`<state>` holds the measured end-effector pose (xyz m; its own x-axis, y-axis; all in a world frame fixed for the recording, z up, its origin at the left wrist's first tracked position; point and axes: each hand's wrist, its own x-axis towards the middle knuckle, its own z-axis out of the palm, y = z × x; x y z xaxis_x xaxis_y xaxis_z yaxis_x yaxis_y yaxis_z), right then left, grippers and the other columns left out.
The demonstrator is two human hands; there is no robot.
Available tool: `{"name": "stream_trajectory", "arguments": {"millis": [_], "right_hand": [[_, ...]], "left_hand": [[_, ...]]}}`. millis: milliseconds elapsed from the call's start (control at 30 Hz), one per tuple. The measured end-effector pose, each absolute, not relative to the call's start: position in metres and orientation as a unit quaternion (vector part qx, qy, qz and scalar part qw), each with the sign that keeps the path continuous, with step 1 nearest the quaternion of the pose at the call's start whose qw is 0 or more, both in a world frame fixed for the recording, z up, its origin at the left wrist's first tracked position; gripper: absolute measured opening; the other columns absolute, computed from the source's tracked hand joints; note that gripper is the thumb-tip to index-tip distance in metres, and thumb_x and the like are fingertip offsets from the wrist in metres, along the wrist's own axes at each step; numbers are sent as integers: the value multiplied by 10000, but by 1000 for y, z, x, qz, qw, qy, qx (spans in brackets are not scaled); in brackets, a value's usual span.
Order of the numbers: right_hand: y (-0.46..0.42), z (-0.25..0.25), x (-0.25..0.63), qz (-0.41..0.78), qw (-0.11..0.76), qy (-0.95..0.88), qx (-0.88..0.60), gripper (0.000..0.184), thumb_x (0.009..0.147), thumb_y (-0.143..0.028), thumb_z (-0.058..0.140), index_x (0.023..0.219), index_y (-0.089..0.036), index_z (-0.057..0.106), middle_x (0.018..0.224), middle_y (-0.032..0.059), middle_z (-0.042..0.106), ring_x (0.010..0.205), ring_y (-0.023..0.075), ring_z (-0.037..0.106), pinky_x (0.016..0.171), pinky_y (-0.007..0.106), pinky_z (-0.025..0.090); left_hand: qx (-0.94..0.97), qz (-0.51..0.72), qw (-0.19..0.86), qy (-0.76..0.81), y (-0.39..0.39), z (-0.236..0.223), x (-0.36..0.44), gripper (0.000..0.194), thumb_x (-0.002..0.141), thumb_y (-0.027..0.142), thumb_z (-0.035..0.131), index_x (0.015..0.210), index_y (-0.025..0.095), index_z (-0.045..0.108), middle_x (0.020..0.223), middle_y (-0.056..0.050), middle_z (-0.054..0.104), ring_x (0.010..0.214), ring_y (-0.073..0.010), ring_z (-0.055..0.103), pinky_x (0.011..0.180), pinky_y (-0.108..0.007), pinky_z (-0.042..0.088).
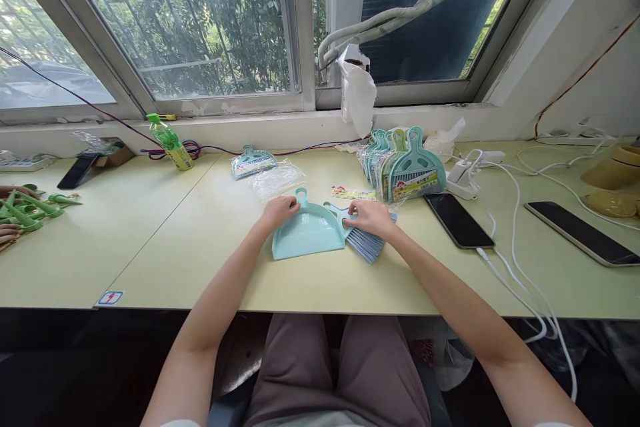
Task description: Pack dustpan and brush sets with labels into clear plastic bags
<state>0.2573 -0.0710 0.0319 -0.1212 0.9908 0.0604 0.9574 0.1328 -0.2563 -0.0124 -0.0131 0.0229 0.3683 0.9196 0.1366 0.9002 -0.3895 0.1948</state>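
A light blue dustpan (pixel 311 233) lies on the pale table in front of me, its looped handle pointing to the window. My left hand (pixel 280 211) grips the dustpan at its upper left edge, fingers closed. Just right of the pan is a small hand brush (pixel 369 244) with grey-blue bristles angled toward me. My right hand (pixel 371 217) is closed on the brush's light blue head, covering part of it. Behind the dustpan rest a clear plastic bag (pixel 278 179) and a printed label strip (pixel 353 193).
Several packed dustpan sets (pixel 413 167) stand in a row at the back; another packed set (pixel 253 163) lies left. A green-capped bottle (pixel 171 143) leans there. Phones (pixel 460 221) and white cables (pixel 518 240) occupy the right. Another person's hands (pixel 9 213) hold green parts at far left.
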Motion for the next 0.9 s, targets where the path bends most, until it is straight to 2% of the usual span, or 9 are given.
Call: {"name": "stream_trajectory", "arguments": {"millis": [233,400,533,700,900], "right_hand": [[-72,36,252,75,117,-733,-665,245,705,-402,623,851,-211,669,902,53,698,862,215,608,608,261,329],[-59,48,278,95,197,-679,-701,267,735,-454,594,840,-226,686,820,41,692,786,205,619,577,253,326],[-57,48,282,103,247,-676,-687,290,753,-484,594,849,-226,685,770,27,680,761,191,618,568,247,325],[-69,42,258,84,204,-705,-675,262,749,-463,619,843,-226,684,830,43,693,811,205,612,606,252,333],[-75,44,248,74,184,-705,-681,280,765,-484,604,868,-234,677,815,42,689,798,209,609,631,263,348]], "left_hand": [[818,100,34,565,-16,25,-11,346,895,383,333,737,216,591,784,-59,654,758,-208,586,623,-290,361],[787,92,28,609,-17,27,-9,318,853,334,375,664,200,593,769,-85,661,782,-239,608,640,-298,386],[771,100,95,621,-21,29,-3,312,820,347,413,637,192,611,724,-83,660,754,-243,614,606,-292,389],[792,124,172,572,-35,29,19,377,856,435,373,796,191,653,894,-72,695,813,-228,618,606,-287,383],[778,115,149,600,-48,26,36,396,862,395,370,578,190,553,656,-64,637,662,-210,594,551,-298,333]]}}
